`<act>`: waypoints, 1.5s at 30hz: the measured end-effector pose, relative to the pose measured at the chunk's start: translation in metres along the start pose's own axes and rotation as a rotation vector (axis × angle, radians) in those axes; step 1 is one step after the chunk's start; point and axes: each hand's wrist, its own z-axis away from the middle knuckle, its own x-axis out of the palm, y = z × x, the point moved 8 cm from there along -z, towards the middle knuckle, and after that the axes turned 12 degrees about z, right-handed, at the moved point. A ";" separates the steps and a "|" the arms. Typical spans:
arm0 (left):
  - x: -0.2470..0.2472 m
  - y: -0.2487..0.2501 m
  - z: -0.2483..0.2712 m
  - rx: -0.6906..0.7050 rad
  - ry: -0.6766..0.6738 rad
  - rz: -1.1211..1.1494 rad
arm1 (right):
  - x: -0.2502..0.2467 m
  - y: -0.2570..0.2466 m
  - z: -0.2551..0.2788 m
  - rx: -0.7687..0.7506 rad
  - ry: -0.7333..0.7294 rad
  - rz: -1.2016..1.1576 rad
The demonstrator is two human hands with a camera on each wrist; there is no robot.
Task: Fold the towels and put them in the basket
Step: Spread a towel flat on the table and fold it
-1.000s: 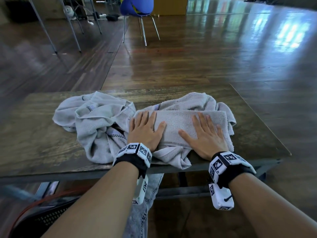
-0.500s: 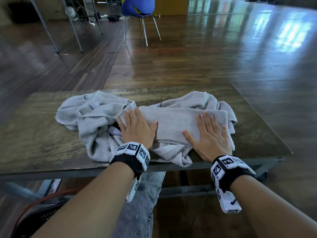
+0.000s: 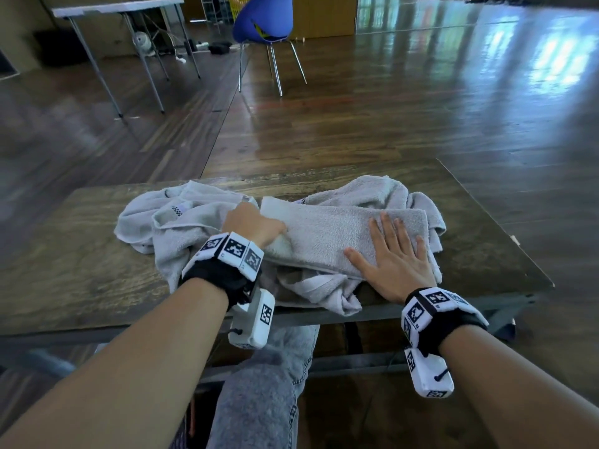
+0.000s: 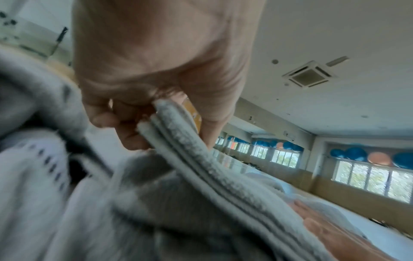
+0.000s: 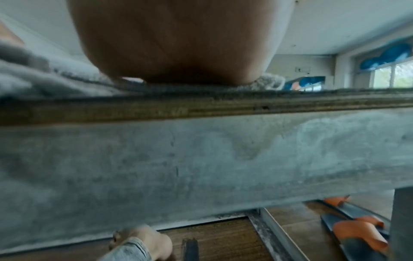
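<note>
fluffy grey terry towel (image 3: 337, 234) folded into a long strip atop a rumpled towel pile (image 3: 181, 228) on the worn wood table (image 3: 74, 270), left hand (image 3: 251, 223) pinching its layered end, right hand (image 3: 393, 257) flat, fingers spread, pressing the other end

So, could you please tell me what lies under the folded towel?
The folded towel lies on a crumpled towel that spills out below it on the table. How far the crumpled one reaches beneath is hidden.

Folded towel (image 3: 327, 234) lies on the bench (image 3: 81, 270), atop a rumpled towel (image 3: 181, 222) spreading left; chair (image 3: 262, 17) stands behind.
</note>
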 end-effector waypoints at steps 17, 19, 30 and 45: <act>0.085 0.161 0.087 0.672 -0.224 0.136 | -0.057 0.080 0.000 0.381 0.015 -1.088; 0.101 0.151 0.091 0.703 -0.311 0.075 | -0.049 0.087 0.004 0.389 -0.014 -0.904; 0.124 0.128 0.086 0.806 -0.191 -0.124 | -0.079 0.076 0.029 0.233 0.386 -0.320; 0.177 0.095 0.053 0.691 -0.249 -0.252 | -0.014 0.048 -0.012 -0.007 0.161 -0.088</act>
